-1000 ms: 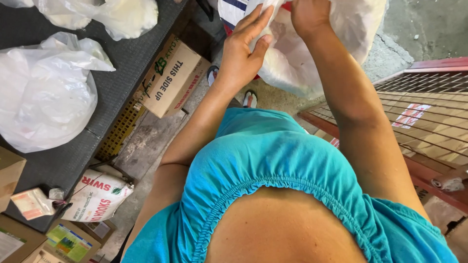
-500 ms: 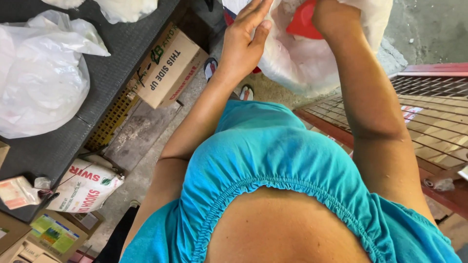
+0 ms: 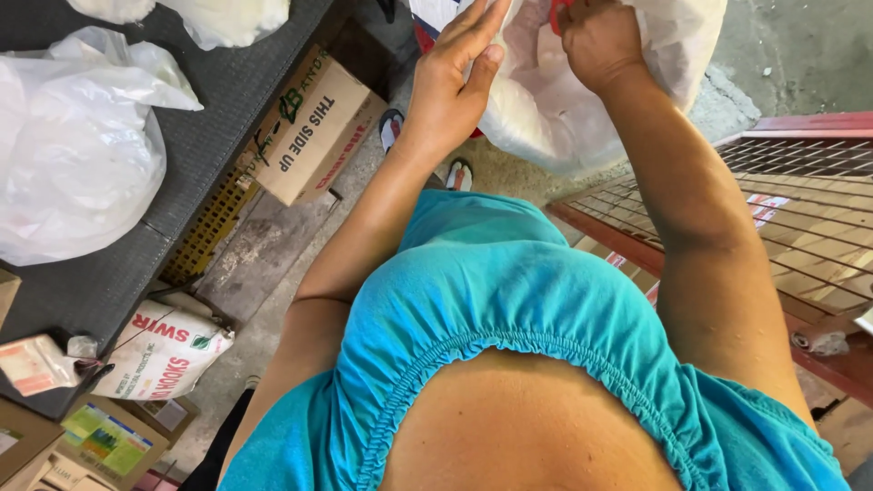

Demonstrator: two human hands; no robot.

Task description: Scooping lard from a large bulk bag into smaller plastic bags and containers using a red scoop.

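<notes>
A large white plastic bag [image 3: 582,109] hangs in front of me at the top of the view, with something red showing inside it near its upper edge. My right hand [image 3: 596,41] is closed on the bag's rim. My left hand [image 3: 455,77] lies flat against the bag's left side, fingers straight and together, thumb pressing the plastic. Both forearms reach up from my turquoise top.
A dark table [image 3: 109,273] on the left carries tied white plastic bags [image 3: 73,155]. Cardboard boxes [image 3: 309,127] and a printed sack [image 3: 164,350] sit on the floor beside it. A red-framed wire-mesh rack [image 3: 800,191] stands on the right. Sandalled feet show below the bag.
The bag and both hands have shifted slightly higher and left in view. My right hand has tightened on the rim, and the red item inside came into sight.
</notes>
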